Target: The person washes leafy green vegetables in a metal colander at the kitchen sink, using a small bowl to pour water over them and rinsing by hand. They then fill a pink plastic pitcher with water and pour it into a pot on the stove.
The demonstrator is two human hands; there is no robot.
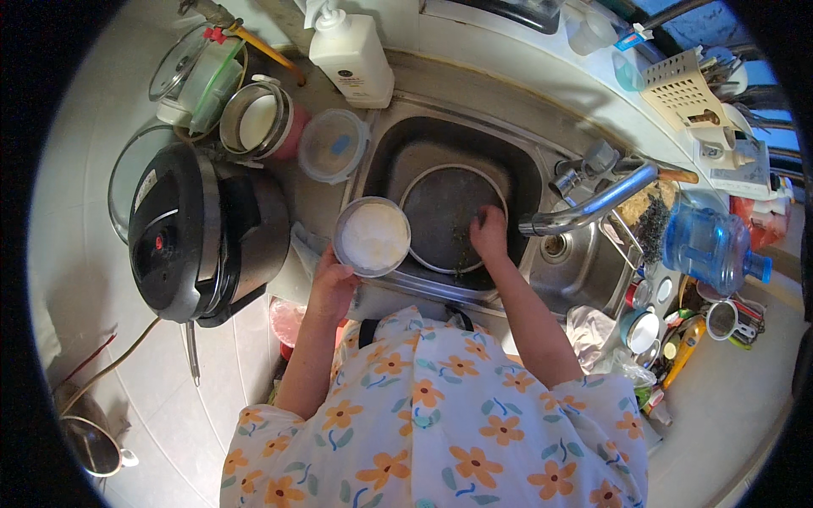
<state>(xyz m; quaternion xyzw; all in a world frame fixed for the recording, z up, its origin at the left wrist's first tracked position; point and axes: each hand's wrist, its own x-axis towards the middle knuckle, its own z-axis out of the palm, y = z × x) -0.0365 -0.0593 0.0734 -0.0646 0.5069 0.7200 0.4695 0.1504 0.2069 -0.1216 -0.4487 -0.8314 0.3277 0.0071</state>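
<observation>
My left hand [335, 284] holds a round metal bowl [338, 253] by its near rim, over the left edge of the sink. White, powder-like contents [375, 236] fill much of the bowl. Inside the large basin of the steel sink [406, 136] lies a wide round pan [444, 209] with a pale rim and small greenish bits in it. My right hand [490, 235] is at the pan's right side, fingers curled inward; whether they pinch anything is hidden. The chrome faucet [591, 202] reaches in from the right, its spout just beside that hand.
Left stand a black electric pressure cooker [174, 235], an open metal container [249, 120] and a round lidded plastic container [333, 146]. A white pump bottle [356, 60] is behind the sink. On the right are a blue water jug [705, 244], a cloth [587, 333] and a utensil holder [683, 89].
</observation>
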